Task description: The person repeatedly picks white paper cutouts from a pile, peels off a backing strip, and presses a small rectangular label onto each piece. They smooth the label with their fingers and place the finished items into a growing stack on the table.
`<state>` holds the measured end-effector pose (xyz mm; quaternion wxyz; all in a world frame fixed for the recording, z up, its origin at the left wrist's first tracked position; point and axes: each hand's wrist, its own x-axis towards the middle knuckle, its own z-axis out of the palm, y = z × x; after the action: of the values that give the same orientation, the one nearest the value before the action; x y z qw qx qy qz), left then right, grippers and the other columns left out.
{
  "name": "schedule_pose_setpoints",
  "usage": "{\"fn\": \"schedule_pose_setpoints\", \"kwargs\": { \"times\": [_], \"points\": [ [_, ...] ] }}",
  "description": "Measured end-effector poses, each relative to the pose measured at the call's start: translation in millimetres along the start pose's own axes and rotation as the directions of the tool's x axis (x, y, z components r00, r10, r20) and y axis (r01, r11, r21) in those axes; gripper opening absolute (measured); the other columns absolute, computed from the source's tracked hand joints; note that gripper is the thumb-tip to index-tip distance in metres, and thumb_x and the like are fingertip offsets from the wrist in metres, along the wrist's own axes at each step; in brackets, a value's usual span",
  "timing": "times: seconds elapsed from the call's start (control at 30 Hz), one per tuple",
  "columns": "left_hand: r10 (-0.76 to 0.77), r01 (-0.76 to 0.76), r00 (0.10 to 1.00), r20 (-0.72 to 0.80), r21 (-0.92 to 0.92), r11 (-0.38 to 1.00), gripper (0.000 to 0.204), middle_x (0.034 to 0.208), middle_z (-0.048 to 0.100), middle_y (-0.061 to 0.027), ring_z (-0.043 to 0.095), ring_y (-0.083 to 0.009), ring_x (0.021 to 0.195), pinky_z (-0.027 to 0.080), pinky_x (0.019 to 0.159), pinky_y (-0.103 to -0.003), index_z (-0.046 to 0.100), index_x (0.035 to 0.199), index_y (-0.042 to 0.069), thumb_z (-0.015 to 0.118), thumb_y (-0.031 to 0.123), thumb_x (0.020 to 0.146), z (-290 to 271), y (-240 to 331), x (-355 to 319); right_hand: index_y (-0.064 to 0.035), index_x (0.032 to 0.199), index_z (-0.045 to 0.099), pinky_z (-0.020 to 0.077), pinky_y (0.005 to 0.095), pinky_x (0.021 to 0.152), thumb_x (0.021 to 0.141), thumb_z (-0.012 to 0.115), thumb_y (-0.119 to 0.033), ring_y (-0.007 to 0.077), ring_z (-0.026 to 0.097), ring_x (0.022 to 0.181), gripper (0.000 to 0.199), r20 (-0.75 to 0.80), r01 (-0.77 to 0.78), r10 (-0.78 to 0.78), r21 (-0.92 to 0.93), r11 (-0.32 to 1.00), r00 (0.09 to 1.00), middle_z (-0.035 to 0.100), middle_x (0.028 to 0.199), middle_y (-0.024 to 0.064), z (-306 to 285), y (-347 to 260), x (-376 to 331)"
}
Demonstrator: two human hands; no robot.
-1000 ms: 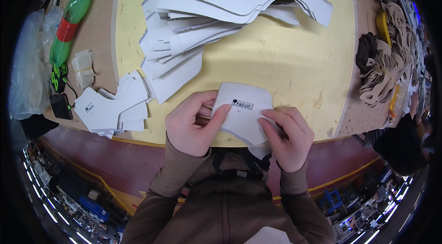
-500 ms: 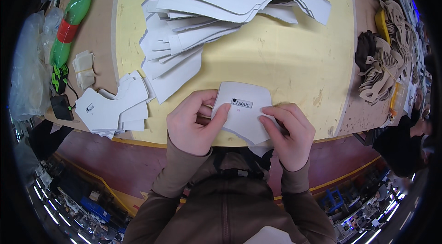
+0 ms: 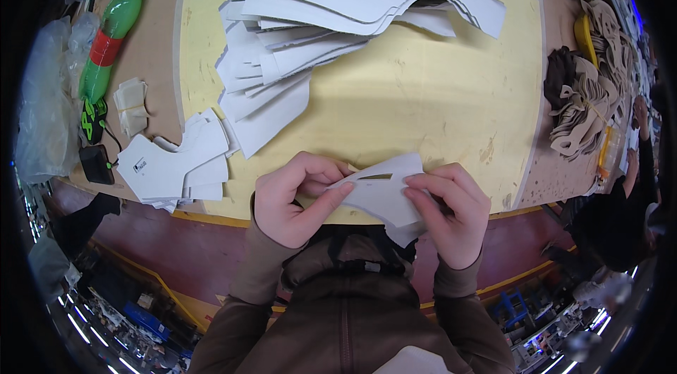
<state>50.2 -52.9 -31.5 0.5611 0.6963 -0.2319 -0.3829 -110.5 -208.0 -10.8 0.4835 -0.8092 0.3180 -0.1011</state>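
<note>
White card piece (image 3: 384, 194), flat with a narrow slot cut in it, is held over the near edge of a yellow mat (image 3: 423, 102), just in front of the person's chest. Left hand (image 3: 293, 198) pinches the piece's left end between thumb and curled fingers. Right hand (image 3: 451, 215) grips its right side, fingers folded over the top and thumb underneath.

Left of the piece, at the mat's near left corner, lies a small stack (image 3: 173, 162) of similar white pieces. Beyond the piece, across the mat's far side, a large fanned pile (image 3: 331, 14) of bigger white sheets spreads out. A green bottle (image 3: 106, 46) lies off the mat's left edge. Tan cut-outs (image 3: 589, 102) are heaped off the mat's right edge.
</note>
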Motion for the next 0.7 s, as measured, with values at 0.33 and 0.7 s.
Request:
{"fn": "schedule_pose_setpoints", "kwargs": {
  "times": [0.33,0.7],
  "points": [
    [-0.15,0.12,0.962,0.228,0.139,0.983,0.015,0.113,0.073,-0.0204,0.063,-0.0082,0.085,0.048,0.075,-0.022,0.049,0.099,0.001,0.063,0.0,0.095,-13.0,12.6,7.7,-0.0028,0.101,0.075,0.0511,0.0292,0.062,0.081,0.078,0.003,0.019,0.065,0.073,0.021,0.05,0.017,-0.017,-0.007,1.0,0.999,0.065,0.088,0.0078,-6.6,-7.4,-0.2],
    [0.012,-0.031,0.981,0.194,0.098,0.995,0.015,0.097,0.073,-0.0118,0.07,-0.0095,0.08,0.051,0.061,-0.022,0.053,0.1,-0.001,0.066,0.004,0.094,-17.1,21.7,10.2,-0.0027,0.101,0.076,0.0482,0.028,0.06,0.08,0.078,0.004,0.0173,0.062,0.07,0.022,0.004,0.08,-0.081,0.025,0.996,0.997,0.064,0.086,0.0074,-14.8,-14.4,3.7]
  ]
}}
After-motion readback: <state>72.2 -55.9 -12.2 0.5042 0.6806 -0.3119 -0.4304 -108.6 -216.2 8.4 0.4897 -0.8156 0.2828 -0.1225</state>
